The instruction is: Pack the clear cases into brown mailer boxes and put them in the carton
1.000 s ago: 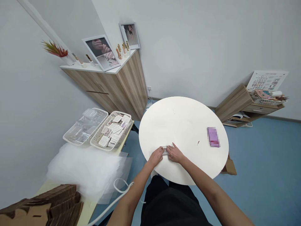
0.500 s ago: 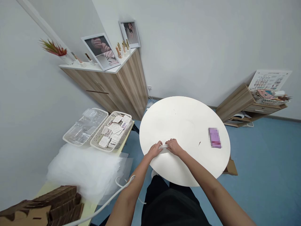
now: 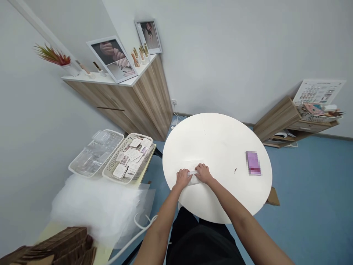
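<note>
Both my hands rest close together near the front of a round white tabletop. My left hand and my right hand grip a flat transparent plastic sleeve, and their fingers hide much of it. Its contents, if any, cannot be made out. To the right, well away from both hands, lies a pink packet, blurred in the picture. A small brown speck sits between the packet and my right hand.
To the left, a table holds a beige plastic basket of printed cards and a white basket of transparent plastic pieces. Below lie white netting, flattened cardboard and a white cable. A wood-fronted cabinet stands behind.
The plastic has gone from a narrow strip between my hands to a wider, flatter sheet on the tabletop. My hands stay close together. The whole view has shifted slightly.
</note>
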The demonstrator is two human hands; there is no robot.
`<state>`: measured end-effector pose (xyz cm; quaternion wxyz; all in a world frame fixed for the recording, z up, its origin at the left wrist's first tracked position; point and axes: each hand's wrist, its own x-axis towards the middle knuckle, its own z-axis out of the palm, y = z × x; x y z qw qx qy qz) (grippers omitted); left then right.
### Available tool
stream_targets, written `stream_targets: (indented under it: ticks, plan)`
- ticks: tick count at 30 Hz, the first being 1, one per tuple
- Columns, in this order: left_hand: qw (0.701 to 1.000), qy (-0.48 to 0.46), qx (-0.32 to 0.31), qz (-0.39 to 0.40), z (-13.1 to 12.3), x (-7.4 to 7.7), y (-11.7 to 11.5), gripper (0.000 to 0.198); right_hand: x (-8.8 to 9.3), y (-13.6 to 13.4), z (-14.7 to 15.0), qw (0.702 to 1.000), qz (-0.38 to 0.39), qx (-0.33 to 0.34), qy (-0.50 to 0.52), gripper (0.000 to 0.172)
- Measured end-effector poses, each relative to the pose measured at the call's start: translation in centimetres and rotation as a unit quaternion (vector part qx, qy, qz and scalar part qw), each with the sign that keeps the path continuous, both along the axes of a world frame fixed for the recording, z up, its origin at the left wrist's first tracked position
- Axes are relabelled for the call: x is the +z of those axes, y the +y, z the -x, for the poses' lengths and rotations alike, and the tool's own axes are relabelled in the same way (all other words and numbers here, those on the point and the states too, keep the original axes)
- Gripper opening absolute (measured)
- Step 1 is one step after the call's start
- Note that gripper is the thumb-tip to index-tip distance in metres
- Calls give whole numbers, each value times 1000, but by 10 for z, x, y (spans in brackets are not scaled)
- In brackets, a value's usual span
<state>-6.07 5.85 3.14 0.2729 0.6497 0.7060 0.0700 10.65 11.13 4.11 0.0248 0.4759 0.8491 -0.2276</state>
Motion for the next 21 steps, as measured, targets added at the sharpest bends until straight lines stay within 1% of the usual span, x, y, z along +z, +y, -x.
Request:
stream_targets:
  ticks: [2,4,6,8,10,12,13,15,17,19,21]
  plan:
    - [1000,16,1,-27,-2,3,-3,29,1,-6,-1,999,-40,8,0,29]
    - [996,35,-14,-76,-4,5,-9,36,3,-14,-4,997,-70,26,5,29]
    - [988,44,-61,-135,-6,4,-19,39,4,-23,-8,995,-85,55,15,32]
    - [977,39,-125,-171,-7,1,-32,47,4,-31,-13,992,-91,87,23,40]
    - [969,38,-169,-177,-8,-5,-44,60,3,-37,-18,988,-93,120,22,55]
    - [968,44,-181,-169,-8,-12,-51,73,1,-41,-21,984,-97,149,10,69]
    - [969,47,-180,-164,-8,-15,-53,75,1,-42,-22,983,-99,158,2,71]
    - [970,46,-178,-157,-6,-20,-52,75,1,-44,-22,982,-104,156,-10,69]
    - [969,38,-188,-154,-4,-24,-49,72,3,-46,-23,984,-101,149,-17,66]
    - [965,23,-211,-152,-3,-24,-47,69,7,-47,-27,984,-85,154,-20,66]
    - [962,5,-230,-147,-2,-21,-47,65,13,-48,-34,985,-56,165,-23,65]
